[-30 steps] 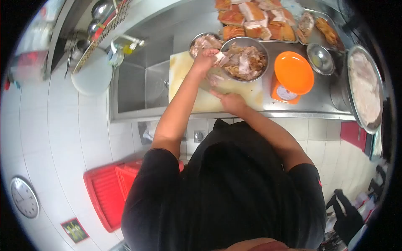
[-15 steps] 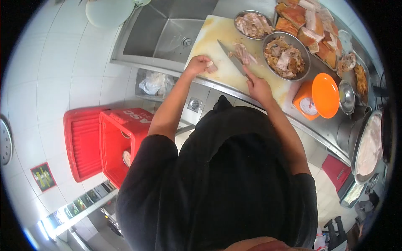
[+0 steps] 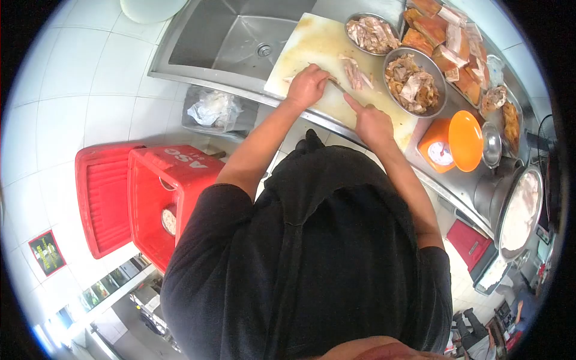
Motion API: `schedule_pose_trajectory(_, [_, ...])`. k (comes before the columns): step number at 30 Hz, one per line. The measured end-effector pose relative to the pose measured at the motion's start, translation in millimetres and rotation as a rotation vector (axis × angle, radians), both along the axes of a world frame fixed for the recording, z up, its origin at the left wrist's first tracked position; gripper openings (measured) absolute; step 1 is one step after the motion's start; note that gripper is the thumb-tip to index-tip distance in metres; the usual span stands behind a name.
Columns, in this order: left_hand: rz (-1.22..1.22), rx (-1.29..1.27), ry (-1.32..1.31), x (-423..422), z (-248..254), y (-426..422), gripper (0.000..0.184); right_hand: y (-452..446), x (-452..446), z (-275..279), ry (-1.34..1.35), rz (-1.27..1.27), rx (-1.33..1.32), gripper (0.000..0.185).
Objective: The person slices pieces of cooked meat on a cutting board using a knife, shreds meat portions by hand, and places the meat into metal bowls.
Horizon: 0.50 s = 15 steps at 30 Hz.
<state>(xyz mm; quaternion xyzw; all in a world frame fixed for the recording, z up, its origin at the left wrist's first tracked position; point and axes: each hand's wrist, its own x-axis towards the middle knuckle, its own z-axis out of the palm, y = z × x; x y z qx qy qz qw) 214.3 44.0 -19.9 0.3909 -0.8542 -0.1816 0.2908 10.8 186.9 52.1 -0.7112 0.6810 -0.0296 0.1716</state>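
Note:
My right hand point(image 3: 373, 125) is closed round the handle of a knife point(image 3: 338, 86), its index finger stretched along the top. The blade points up and left, and its front part is hidden by my left hand point(image 3: 308, 86). That hand is curled down on the white cutting board point(image 3: 300, 42), over a piece of meat that its fingers mostly cover. Strips of cut meat point(image 3: 355, 73) lie on the board just beyond the knife. Past them stand a bowl of browned meat pieces point(image 3: 413, 83) and a smaller bowl of pale sliced meat point(image 3: 372, 35).
A steel sink point(image 3: 243, 51) adjoins the board on the left. Roasted pork slabs point(image 3: 453, 48) fill a tray at the back right. An orange scale point(image 3: 440, 150) stands right of the board. Below left are an open red cooler box point(image 3: 174, 174) and a bin with plastic point(image 3: 216, 111).
My left hand has moved right, towards the knife, and turned down over the piece of meat. The knife has shifted so its blade meets that hand. The whole view has tilted slightly.

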Motion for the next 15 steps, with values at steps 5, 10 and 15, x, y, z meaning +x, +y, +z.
schedule_pose_trajectory(5, [0.013,0.047,-0.028,17,-23,-16,0.015,19,-16,74,0.047,0.015,0.131,0.068])
schedule_pose_trajectory(10, [-0.112,0.094,0.061,16,-33,-7,0.019,46,-49,93,0.012,0.006,0.031,0.063])
schedule_pose_trajectory(15, [-0.127,0.201,0.108,3,-25,17,0.030,48,-56,123,-0.016,-0.135,0.143,0.055])
